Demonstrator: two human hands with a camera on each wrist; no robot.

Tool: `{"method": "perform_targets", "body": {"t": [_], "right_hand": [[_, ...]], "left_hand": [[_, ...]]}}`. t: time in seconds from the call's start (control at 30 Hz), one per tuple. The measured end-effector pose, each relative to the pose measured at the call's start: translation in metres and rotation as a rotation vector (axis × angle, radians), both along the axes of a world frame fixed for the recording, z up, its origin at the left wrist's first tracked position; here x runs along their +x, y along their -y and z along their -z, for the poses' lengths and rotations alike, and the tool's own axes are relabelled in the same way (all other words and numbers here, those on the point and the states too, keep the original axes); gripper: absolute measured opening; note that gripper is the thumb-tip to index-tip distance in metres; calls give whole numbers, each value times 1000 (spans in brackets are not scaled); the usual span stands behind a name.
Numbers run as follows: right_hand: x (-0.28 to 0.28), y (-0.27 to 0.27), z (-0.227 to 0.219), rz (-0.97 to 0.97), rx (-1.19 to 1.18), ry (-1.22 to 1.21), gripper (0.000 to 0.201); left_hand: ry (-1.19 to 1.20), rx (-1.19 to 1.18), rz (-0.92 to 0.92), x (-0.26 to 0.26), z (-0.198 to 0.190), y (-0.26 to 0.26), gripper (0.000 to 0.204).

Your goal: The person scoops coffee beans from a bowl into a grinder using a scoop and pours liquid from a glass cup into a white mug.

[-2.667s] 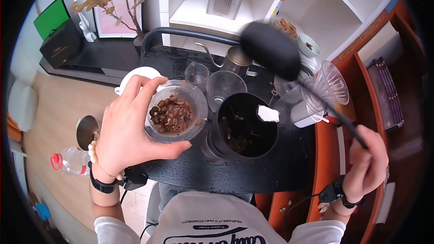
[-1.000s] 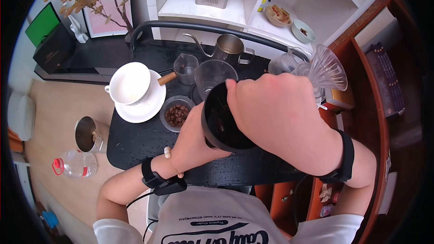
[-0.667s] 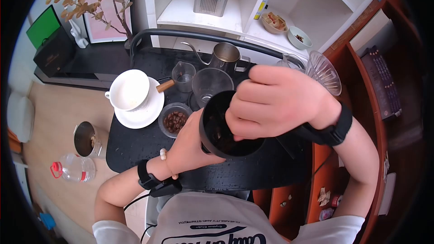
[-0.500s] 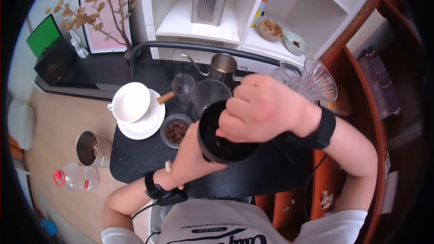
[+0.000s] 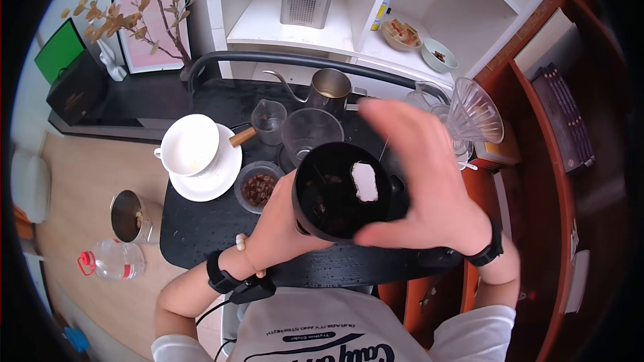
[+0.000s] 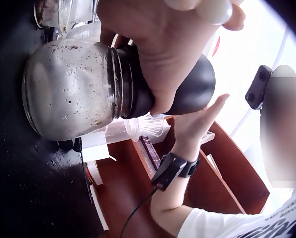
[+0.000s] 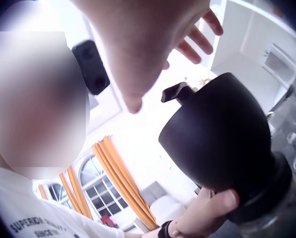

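A coffee grinder, a black funnel-shaped top on a glass jar dusted with grounds, stands on the black table. My left hand grips it from the left, fingers round the neck. My right hand hovers open just right of the black top, fingers spread and thumb below the rim, holding nothing. The right wrist view shows the black top from below. Dark bits and a white patch show inside the top.
A glass bowl of coffee beans sits left of the grinder, beside a white cup on a saucer. Behind stand a glass cup, a metal kettle and a clear dripper. A metal can stands on the floor.
My right hand, curled over the grinder's mouth half a second ago, has lifted off and opened to the right. The left hand keeps its grip.
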State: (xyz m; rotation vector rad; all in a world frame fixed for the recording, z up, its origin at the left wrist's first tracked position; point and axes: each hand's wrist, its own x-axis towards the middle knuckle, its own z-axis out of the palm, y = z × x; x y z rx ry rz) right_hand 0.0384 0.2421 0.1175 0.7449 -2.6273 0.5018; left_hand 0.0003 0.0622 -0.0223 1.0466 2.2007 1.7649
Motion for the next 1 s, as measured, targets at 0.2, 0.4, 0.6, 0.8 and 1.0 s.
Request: {"method": "perform_targets", "body": {"t": [0.2,0.4,0.6,0.8,1.0], "right_hand": [[24,14,93,-97,-808,388,120],[14,25,111,-94,-1247,183,101],[22,2,87,33,-1293,-359,90],[51,-13,93,213,-1212,-481,85],[53,-15,97,205,-1214,-457,86]], "left_hand": [[105,-88,94,5,1,9,89],[24,-87,-18,6,5,8,90],[46,-103,18,11,7,11,102],[-22,-245,-18,15,4,13,91],[-249,-115,-11,11,-39,18,68]]}}
